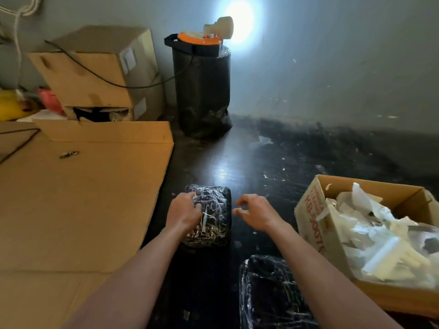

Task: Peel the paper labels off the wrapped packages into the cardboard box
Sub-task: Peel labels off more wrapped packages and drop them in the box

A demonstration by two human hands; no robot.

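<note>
Wrapped packages: you have two in view, both dark bundles under clear plastic film, both on the dark floor [249, 157]. The far package [213, 214] lies just ahead of your hands; the near package [268, 293] lies close to you, beneath your right forearm.
Left hand: your left hand [183, 213] rests on the left part of the far package, fingers [196, 205] curled down onto the film. A pale strip shows on the wrap just beside them; you cannot tell whether they pinch it.
Right hand: your right hand [256, 213] hangs just right of the far package, not touching it, fingers [240, 211] spread and bent, holding nothing.
Cardboard box: one open box [313, 210] stands at your right, apart from the far package and filled with crumpled white paper scraps [370, 224] and clear film.
Writing: red print runs down the box's near wall; only "KB-900" reads clearly, and the letters above it are too blurred to make out.
Flat cardboard: one large sheet [83, 198] covers the floor at your left, with a small metal item [69, 154] lying on it.
Stacked boxes: two closed cartons [95, 74] sit piled at the far left, each with a white label too small to read.
Black wrapped cylinder: one [202, 91] stands by the wall, carrying an orange-topped lamp [206, 36] that shines on the wall.
</note>
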